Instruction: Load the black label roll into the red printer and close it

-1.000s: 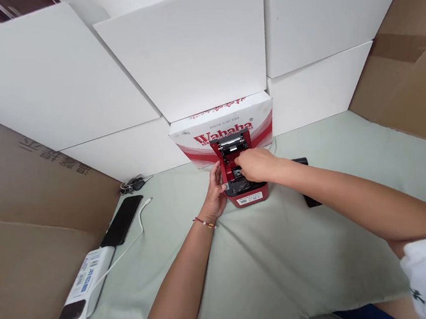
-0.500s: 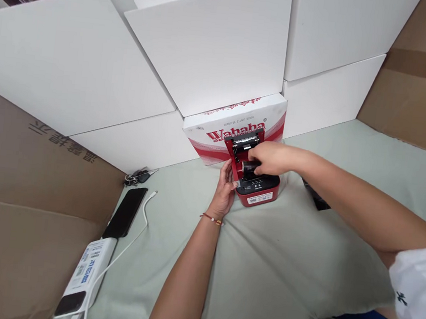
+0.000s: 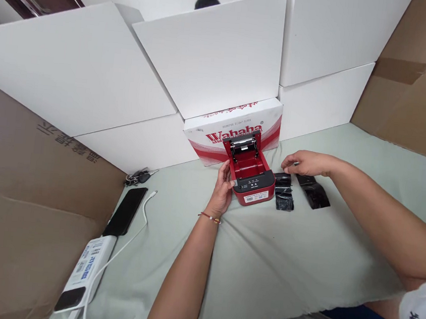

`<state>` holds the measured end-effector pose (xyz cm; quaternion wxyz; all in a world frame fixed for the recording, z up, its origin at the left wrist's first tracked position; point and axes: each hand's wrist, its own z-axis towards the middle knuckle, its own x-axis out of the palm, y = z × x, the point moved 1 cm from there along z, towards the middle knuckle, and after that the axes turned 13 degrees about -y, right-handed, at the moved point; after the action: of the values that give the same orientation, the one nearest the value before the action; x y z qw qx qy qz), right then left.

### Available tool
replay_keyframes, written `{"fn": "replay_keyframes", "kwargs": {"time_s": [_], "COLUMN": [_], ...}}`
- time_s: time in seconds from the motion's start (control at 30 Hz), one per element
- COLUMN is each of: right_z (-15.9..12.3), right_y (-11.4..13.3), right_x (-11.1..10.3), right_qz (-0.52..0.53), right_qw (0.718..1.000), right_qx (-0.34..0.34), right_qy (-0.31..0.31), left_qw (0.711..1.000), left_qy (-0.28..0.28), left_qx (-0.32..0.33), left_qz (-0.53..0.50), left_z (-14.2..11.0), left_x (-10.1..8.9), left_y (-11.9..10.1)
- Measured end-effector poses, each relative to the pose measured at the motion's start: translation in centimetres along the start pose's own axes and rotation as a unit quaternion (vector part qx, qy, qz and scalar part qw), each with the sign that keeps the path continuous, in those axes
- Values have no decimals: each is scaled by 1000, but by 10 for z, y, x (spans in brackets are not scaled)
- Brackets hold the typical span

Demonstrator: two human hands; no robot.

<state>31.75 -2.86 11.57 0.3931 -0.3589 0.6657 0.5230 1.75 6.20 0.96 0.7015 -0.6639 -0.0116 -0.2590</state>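
On the pale green cloth (image 3: 271, 257), the little red printer (image 3: 255, 187) sits lid-up with a bare red bay, right before the Wahaha box (image 3: 234, 134), left hand (image 3: 222, 191) loosely curled on its side, while the right hand (image 3: 306, 164), fingers part-bent, hovers or rests by two shiny black strips, grip unclear.

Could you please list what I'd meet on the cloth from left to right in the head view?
Black phone → open red device → crumpled black piece → second black piece.
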Motion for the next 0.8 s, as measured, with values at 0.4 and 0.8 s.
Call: {"fn": "replay_keyframes", "kwargs": {"time_s": [0.4, 0.8], "right_z": [-9, -41], "right_y": [-34, 97], "right_x": [10, -58], "right_qz": [-133, -18], "right_qw": [989, 980], "right_qx": [60, -198], "right_qy": [-13, -30], "left_qw": [1000, 1000], "left_qy": [13, 20], "left_qx": [10, 11], "left_qz": [5, 5], "left_z": [1, 2], "left_x": [-1, -2], "left_y": [0, 2]}}
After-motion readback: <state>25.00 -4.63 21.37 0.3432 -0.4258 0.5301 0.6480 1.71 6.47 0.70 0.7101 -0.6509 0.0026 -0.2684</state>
